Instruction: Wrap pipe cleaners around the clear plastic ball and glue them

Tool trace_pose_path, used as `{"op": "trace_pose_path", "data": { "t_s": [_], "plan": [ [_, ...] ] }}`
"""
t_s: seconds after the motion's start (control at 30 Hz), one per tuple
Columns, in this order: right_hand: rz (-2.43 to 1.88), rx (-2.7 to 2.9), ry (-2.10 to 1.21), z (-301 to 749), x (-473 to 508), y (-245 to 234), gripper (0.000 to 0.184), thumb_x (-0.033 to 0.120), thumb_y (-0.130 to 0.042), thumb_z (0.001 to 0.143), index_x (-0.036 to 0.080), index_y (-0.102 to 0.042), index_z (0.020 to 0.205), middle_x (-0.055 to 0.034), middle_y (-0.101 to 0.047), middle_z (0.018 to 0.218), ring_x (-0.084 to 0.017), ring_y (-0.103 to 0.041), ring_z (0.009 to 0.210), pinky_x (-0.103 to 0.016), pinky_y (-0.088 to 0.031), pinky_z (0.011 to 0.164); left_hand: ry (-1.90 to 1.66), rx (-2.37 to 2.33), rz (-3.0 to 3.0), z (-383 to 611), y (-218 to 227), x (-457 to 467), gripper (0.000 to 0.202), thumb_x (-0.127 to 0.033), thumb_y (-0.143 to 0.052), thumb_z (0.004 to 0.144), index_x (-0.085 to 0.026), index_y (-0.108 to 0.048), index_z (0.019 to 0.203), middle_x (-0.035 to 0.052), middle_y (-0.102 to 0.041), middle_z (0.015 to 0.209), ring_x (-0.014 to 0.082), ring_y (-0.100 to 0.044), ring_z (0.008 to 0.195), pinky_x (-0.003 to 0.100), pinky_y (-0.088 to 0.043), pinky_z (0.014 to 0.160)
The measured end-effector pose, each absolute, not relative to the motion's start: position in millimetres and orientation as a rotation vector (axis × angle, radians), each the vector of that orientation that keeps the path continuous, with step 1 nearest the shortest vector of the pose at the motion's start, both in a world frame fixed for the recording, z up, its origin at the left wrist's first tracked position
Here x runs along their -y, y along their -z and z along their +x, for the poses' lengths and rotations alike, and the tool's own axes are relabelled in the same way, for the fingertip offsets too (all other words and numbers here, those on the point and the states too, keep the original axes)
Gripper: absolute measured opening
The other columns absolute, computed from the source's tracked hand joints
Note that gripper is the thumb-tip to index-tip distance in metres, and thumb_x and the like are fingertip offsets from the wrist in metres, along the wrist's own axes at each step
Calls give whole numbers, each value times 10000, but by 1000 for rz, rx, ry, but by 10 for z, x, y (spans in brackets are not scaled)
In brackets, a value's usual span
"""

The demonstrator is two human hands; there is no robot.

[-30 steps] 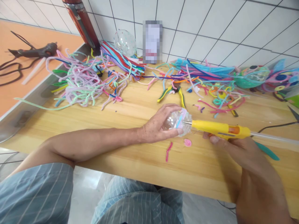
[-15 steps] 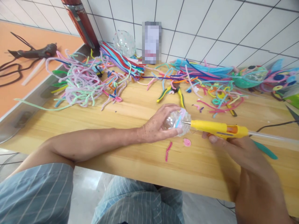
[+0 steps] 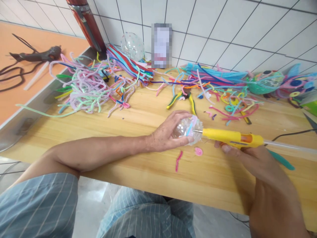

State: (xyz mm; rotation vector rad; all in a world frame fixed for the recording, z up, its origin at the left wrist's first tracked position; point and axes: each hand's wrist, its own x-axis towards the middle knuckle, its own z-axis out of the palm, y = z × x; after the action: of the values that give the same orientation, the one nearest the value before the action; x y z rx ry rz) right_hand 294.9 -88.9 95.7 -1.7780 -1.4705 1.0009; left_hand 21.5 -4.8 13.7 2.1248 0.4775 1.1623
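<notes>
My left hand (image 3: 168,132) is wrapped round a clear plastic ball (image 3: 182,128) with lilac and light blue pipe cleaner pieces on it. In my right hand (image 3: 244,153) is a yellow hot glue gun (image 3: 223,135), its metal nozzle at the ball's decorated side; whether the tip touches cannot be made out. A clear glue stick (image 3: 284,144) sticks out of the gun's back end. Just in front of the ball lie a pink coil (image 3: 198,151) and a short dark pink pipe cleaner piece (image 3: 178,161). Yellow-handled pliers (image 3: 191,103) rest behind the ball.
Tangled pipe cleaners (image 3: 86,86) and pipe cleaner bundles (image 3: 218,73) line the back. Another clear ball (image 3: 133,45), a phone (image 3: 161,45) and a red flask (image 3: 86,24) stand by the tiled wall. A dark glue gun (image 3: 37,55) lies left; decorated balls (image 3: 266,81) sit right.
Both hands, the ball and the yellow glue gun hold almost the same positions. Only a very slight shift of the whole view shows.
</notes>
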Motion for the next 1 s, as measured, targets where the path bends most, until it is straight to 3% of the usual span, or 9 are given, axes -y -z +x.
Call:
{"op": "trace_pose_path", "data": {
  "t_s": [1.0],
  "plan": [
    [-1735, 1475, -979, 3054, 919, -824, 235, 483, -873, 682, 291, -829, 810, -37, -850, 852, -289, -812, 836, -355, -690, 725, -1153, -492, 2123, 222, -138, 31, 651, -452, -745, 965, -233, -469, 1512, 169, -608, 1471, 327, -573, 1442, 566, -482, 1242]
  ]
}}
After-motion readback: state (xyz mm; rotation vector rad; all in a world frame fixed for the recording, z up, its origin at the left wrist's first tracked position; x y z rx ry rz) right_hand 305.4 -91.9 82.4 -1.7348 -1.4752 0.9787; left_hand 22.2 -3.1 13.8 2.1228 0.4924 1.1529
